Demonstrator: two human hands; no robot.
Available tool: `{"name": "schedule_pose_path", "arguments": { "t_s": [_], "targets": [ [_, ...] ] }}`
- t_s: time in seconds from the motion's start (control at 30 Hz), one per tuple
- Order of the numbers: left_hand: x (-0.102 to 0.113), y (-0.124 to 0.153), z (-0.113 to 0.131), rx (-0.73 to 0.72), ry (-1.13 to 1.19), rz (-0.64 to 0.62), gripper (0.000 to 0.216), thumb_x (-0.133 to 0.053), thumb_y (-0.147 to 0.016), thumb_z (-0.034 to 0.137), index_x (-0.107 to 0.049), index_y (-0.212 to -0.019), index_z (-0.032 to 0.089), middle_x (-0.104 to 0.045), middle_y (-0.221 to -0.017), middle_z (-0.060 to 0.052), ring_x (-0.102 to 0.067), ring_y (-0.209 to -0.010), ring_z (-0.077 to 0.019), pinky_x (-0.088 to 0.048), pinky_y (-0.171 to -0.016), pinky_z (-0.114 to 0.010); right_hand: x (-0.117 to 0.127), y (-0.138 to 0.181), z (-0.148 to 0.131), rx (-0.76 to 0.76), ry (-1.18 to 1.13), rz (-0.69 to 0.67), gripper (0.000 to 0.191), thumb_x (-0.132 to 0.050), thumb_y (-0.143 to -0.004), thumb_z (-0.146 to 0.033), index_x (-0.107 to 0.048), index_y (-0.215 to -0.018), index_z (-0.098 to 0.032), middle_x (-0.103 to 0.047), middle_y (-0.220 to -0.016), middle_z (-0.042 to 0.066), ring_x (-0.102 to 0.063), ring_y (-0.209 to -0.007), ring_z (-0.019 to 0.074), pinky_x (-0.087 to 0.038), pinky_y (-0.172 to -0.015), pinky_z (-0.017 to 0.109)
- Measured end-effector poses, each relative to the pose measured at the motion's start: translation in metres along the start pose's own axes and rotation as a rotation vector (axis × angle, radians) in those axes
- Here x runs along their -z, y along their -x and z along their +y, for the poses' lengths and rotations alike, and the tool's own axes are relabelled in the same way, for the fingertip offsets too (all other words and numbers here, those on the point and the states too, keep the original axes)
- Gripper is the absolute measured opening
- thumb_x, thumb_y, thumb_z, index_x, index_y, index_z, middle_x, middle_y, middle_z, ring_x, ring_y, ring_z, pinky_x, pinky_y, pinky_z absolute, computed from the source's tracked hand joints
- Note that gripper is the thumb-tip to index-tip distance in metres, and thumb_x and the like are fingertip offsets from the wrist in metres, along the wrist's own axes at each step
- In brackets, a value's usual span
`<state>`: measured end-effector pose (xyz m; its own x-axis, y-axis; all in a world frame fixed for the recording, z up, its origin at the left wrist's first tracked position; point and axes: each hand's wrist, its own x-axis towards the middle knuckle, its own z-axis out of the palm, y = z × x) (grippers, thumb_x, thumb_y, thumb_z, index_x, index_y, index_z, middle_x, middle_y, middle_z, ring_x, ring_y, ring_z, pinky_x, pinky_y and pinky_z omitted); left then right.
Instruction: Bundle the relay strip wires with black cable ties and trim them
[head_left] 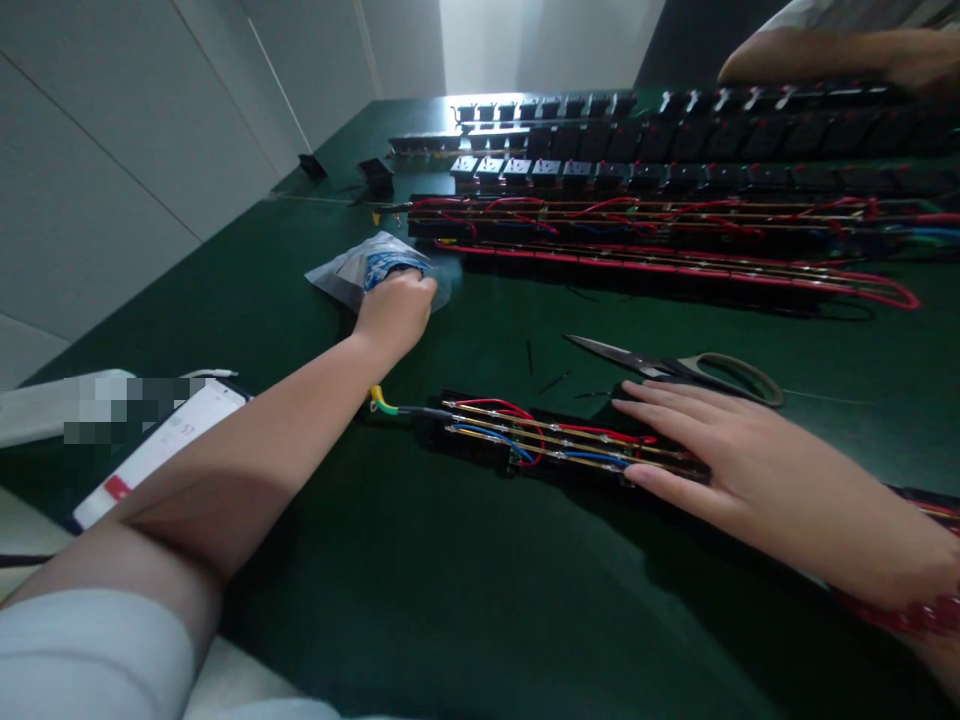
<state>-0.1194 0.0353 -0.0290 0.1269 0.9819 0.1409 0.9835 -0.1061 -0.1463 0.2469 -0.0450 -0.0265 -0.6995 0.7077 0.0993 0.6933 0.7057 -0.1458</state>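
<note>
My left hand point(397, 312) reaches forward to a clear plastic bag point(337, 268) with blue-and-white contents. Its fingers are curled at the bag's mouth, and what they pinch is hidden. My right hand point(720, 460) lies flat, fingers stretched, across a long black socket strip point(480, 440) with its wired side up. Brass rails and red and blue wires run along this strip. From its left end comes a dark cable ending in a yellow-green wire point(381, 400). Scissors point(675, 368) lie just beyond my right fingertips, partly covered by them.
Several more black strips lie farther back, two with red wiring exposed point(637, 215). Small black end pieces point(375, 177) sit at the far left. Dark offcuts point(555, 382) lie near the scissors. A phone point(169, 445) rests at the left. Another person's arm point(817, 58) is across the table.
</note>
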Motion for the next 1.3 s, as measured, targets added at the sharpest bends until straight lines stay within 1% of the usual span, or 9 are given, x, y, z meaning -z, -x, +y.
{"name": "schedule_pose_path", "arguments": {
  "t_s": [0.17, 0.33, 0.43, 0.53, 0.7, 0.9, 1.0, 1.13, 1.3],
  "targets": [
    [-0.002, 0.001, 0.004, -0.012, 0.032, 0.040, 0.036, -0.041, -0.100, 0.026, -0.072, -0.113, 0.013, -0.071, -0.113, -0.020, -0.068, -0.107, -0.0359, -0.057, -0.082, -0.045, -0.001, -0.001, 0.000, 0.006, -0.005, 0.001, 0.065, -0.049, -0.099, -0.063, -0.072, -0.134, -0.013, -0.070, -0.138, 0.020, -0.068, -0.125, 0.0424, -0.057, -0.103, 0.068],
    [-0.001, 0.003, 0.007, -0.035, 0.066, 0.075, 0.038, -0.039, -0.102, 0.029, -0.072, -0.113, 0.015, -0.071, -0.113, -0.017, -0.067, -0.108, -0.0327, -0.056, -0.083, -0.041, -0.001, -0.001, 0.000, 0.021, -0.004, 0.029, 0.064, -0.048, -0.099, -0.062, -0.073, -0.133, -0.013, -0.071, -0.136, 0.021, -0.069, -0.121, 0.0430, -0.058, -0.100, 0.068],
    [0.001, 0.004, 0.008, -0.041, 0.085, 0.084, 0.037, -0.039, -0.100, 0.024, -0.071, -0.117, 0.014, -0.070, -0.116, -0.018, -0.065, -0.112, -0.0345, -0.056, -0.085, -0.044, -0.001, -0.001, 0.000, 0.028, -0.006, 0.021, 0.065, -0.048, -0.099, -0.062, -0.072, -0.133, -0.012, -0.071, -0.136, 0.021, -0.070, -0.120, 0.0437, -0.059, -0.097, 0.069],
    [0.000, 0.003, 0.007, -0.058, 0.106, 0.070, 0.041, -0.040, -0.094, 0.011, -0.069, -0.123, 0.014, -0.067, -0.125, -0.020, -0.062, -0.120, -0.0370, -0.057, -0.086, -0.046, 0.000, -0.001, 0.001, 0.025, -0.011, 0.015, 0.065, -0.048, -0.099, -0.062, -0.072, -0.134, -0.012, -0.071, -0.136, 0.021, -0.069, -0.121, 0.0434, -0.058, -0.099, 0.068],
    [-0.006, 0.001, 0.002, -0.103, 0.151, 0.035, 0.051, -0.037, -0.089, 0.001, -0.068, -0.127, 0.015, -0.067, -0.130, -0.018, -0.062, -0.121, -0.0333, -0.056, -0.096, -0.046, 0.000, -0.001, 0.001, 0.022, 0.000, 0.009, 0.068, -0.046, -0.100, -0.064, -0.072, -0.133, -0.011, -0.071, -0.135, 0.021, -0.069, -0.123, 0.0432, -0.058, -0.100, 0.068],
    [-0.010, -0.002, 0.003, -0.091, 0.176, 0.053, 0.041, -0.040, -0.094, 0.011, -0.071, -0.120, 0.011, -0.071, -0.117, -0.020, -0.065, -0.115, -0.0333, -0.054, -0.097, -0.046, 0.000, -0.001, 0.002, 0.013, 0.005, -0.010, 0.067, -0.046, -0.099, -0.064, -0.072, -0.133, -0.012, -0.071, -0.137, 0.020, -0.068, -0.124, 0.0430, -0.058, -0.101, 0.068],
    [-0.009, -0.001, 0.007, -0.121, 0.186, 0.067, 0.039, -0.039, -0.097, 0.015, -0.071, -0.120, 0.011, -0.073, -0.115, -0.018, -0.067, -0.111, -0.0311, -0.055, -0.096, -0.044, -0.001, -0.002, 0.002, 0.008, 0.013, -0.009, 0.067, -0.045, -0.099, -0.065, -0.072, -0.132, -0.013, -0.071, -0.137, 0.020, -0.068, -0.124, 0.0421, -0.058, -0.102, 0.067],
    [-0.005, 0.002, 0.008, -0.214, 0.190, 0.074, 0.040, -0.043, -0.096, 0.013, -0.070, -0.126, 0.016, -0.072, -0.124, -0.012, -0.066, -0.118, -0.0262, -0.056, -0.097, -0.038, 0.000, -0.004, 0.001, 0.028, 0.012, -0.004, 0.070, -0.042, -0.100, -0.066, -0.073, -0.131, -0.011, -0.072, -0.134, 0.021, -0.069, -0.122, 0.0416, -0.058, -0.102, 0.066],
    [-0.002, 0.003, 0.004, -0.220, 0.105, 0.103, 0.052, -0.043, -0.091, 0.003, -0.065, -0.135, 0.018, -0.064, -0.141, -0.014, -0.054, -0.133, -0.0314, -0.053, -0.104, -0.047, 0.000, -0.005, 0.001, 0.048, 0.011, 0.009, 0.073, -0.039, -0.102, -0.066, -0.073, -0.131, -0.008, -0.072, -0.133, 0.023, -0.070, -0.121, 0.0423, -0.058, -0.101, 0.067]
  ]
}}
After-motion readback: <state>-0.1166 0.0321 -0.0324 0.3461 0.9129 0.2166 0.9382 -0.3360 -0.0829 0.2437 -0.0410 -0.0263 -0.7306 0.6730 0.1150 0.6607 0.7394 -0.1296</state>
